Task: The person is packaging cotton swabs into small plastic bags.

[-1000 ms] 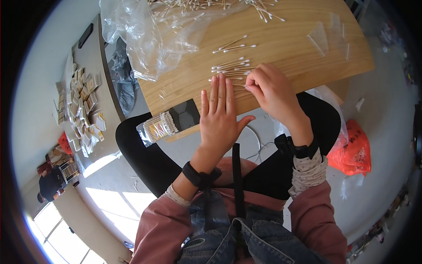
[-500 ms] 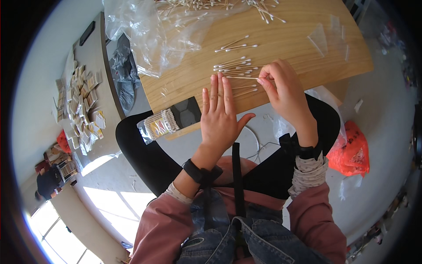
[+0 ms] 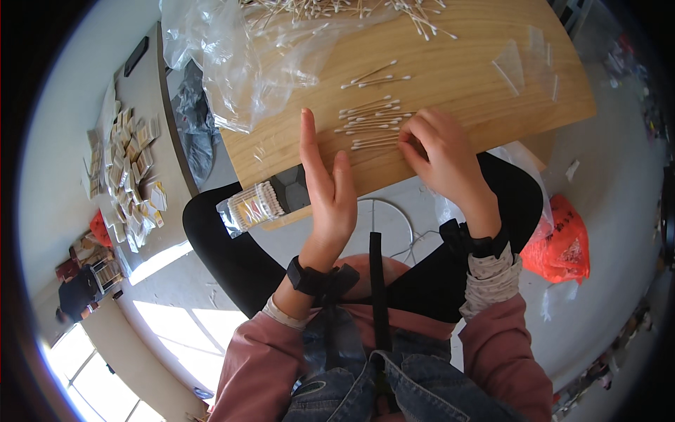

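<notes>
A small group of cotton swabs [image 3: 369, 121] lies roughly side by side on the wooden table [image 3: 471, 77], with a few more just beyond. My right hand [image 3: 448, 156] is closed at the right ends of the nearest swabs, thumb and forefinger curled together there; the fingertips are partly hidden. To the left of the swabs, my left hand [image 3: 330, 193] stands on its edge, fingers stretched out, holding nothing. Beside its wrist, a clear pack of cotton swabs [image 3: 253, 206] rests at the table's near left edge, next to a dark flat pad [image 3: 292, 184].
A large heap of loose swabs [image 3: 337, 8] lies at the far edge, beside a crumpled clear plastic bag [image 3: 235, 70]. Clear film pieces [image 3: 510, 67] lie at the right. Many small packs [image 3: 130, 158] cover a side table. A red bag [image 3: 562, 243] sits on the floor.
My left hand has turned from palm-down onto its edge and shifted left, off the swabs. My right hand has moved slightly left and nearer; the swabs lie closer together.
</notes>
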Demonstrator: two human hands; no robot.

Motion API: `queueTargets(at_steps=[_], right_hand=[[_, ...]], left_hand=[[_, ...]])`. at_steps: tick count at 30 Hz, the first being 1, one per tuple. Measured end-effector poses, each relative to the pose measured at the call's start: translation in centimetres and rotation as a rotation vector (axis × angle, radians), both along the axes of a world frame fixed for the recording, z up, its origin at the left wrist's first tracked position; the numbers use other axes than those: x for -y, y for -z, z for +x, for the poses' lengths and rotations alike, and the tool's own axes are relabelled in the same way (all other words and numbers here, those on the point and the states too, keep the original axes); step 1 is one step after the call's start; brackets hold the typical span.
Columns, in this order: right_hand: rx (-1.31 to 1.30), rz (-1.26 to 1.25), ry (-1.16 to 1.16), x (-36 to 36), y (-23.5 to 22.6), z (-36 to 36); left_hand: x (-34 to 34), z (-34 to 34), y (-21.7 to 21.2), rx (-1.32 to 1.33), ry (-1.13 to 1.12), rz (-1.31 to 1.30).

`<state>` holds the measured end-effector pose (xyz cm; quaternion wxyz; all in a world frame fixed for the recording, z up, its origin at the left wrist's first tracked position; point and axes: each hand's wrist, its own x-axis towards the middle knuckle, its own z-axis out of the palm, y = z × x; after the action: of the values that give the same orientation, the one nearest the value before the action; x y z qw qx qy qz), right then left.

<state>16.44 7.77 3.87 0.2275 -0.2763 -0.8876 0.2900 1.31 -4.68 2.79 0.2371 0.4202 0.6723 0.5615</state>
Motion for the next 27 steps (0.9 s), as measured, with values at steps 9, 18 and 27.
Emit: queueTargets(at_steps=[9, 18, 27], right_hand=[[-0.843, -0.477, 0.398, 0.9, 2.2, -4.2], [-0.823, -0.674, 0.374, 1.1, 1.3, -6.2], [-0.846, -0.750, 0.268, 0.3, 2.7, -5.7]], left_hand=[[-4.4, 2.5, 0.2, 0.417, -0.120, 0.175], [-6.1, 1.9, -0.1, 0.523, -0.201, 0.236], [-6.0, 1.2, -0.1, 0.586, -0.117, 0.237]])
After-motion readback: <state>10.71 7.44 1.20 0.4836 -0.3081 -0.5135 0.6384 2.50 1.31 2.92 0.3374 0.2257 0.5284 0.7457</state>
